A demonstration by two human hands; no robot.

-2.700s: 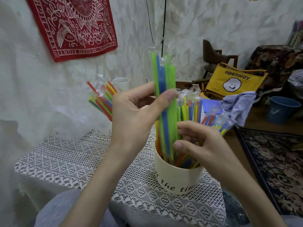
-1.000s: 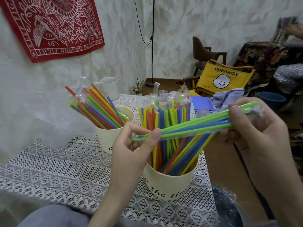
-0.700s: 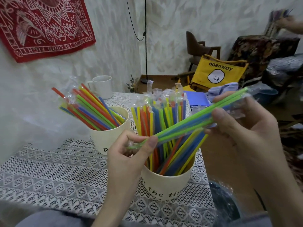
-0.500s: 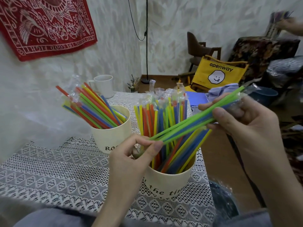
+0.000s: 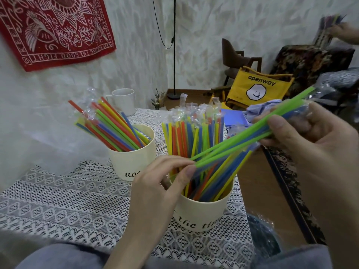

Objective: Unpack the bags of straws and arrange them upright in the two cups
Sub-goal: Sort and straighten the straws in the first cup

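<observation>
Both hands grip the green-and-blue straw bundle (image 5: 242,139), left hand (image 5: 167,181) pinching its bottom, right hand (image 5: 303,136) its bagged top, now tilted lower toward the near cup (image 5: 202,212), so probably going in.

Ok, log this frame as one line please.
left hand: pinches low end of green-blue straw bundle | right hand: grips wrapped top end | bundle: slanted over near cream cup, not yet in
</observation>
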